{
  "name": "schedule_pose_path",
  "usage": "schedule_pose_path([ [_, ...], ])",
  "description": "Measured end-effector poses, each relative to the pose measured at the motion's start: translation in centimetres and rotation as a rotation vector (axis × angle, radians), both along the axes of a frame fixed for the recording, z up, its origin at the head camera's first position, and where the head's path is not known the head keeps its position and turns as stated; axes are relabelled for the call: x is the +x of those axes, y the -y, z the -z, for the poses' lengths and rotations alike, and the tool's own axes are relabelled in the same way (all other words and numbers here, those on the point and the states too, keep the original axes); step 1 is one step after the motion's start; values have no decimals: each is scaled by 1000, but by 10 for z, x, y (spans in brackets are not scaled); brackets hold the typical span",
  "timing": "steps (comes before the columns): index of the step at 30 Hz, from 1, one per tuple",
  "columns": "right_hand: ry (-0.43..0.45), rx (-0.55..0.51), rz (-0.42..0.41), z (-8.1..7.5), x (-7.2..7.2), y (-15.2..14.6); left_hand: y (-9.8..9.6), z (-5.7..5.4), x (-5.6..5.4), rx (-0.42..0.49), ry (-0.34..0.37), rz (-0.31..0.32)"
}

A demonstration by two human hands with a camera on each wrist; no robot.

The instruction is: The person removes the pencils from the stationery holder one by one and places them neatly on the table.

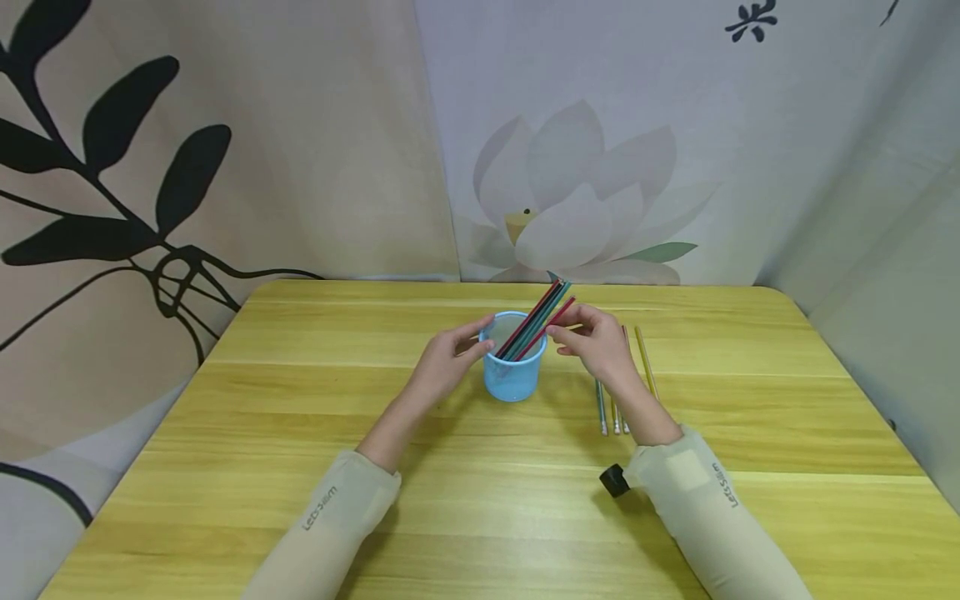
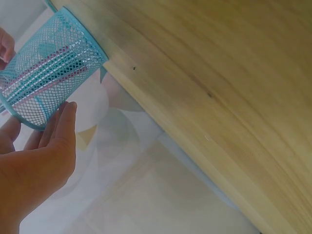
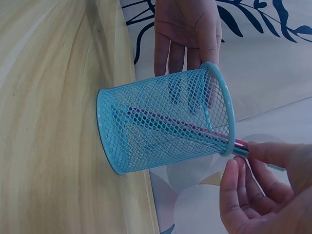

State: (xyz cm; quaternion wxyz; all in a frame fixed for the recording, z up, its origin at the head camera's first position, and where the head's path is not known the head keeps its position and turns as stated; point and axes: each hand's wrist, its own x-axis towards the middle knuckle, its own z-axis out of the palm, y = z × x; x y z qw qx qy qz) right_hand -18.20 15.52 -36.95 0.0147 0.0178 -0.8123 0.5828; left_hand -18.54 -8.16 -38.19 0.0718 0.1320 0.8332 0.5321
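A light blue mesh pencil cup (image 1: 512, 381) stands upright on the wooden table, holding several pencils (image 1: 534, 323) that lean to the right over its rim. My left hand (image 1: 444, 360) holds the cup from the left, its thumb and fingers spread around the rim. At the right side of the rim, my right hand (image 1: 596, 340) pinches a red pencil (image 1: 553, 318) between thumb and fingers. That pencil slants down into the cup beside the others. Through the mesh in the right wrist view, red and teal pencils (image 3: 170, 122) show inside the cup.
On the table (image 1: 247, 467), several more pencils lie partly hidden beneath my right forearm, among them a yellow pencil (image 1: 647, 362) and a blue-green pencil (image 1: 601, 408). A small black block (image 1: 613, 481) sits at my right cuff. Patterned curtains (image 1: 345, 150) hang behind the table.
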Motion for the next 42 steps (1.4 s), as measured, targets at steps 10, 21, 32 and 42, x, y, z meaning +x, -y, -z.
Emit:
schedule_pose_path([
  [10,11,-20,9,-5,2,-1,0,0,-1,4,4,-4],
  [21,-8,-60,-5,-8,3,-5,0,1,-1,1,-2,-1],
  [32,-30,-54,7,-14,5,-10,1,2,-1,2,-8,1],
  [42,-35,-89,15,-20,7,-15,1,1,0,-1,-7,-2],
])
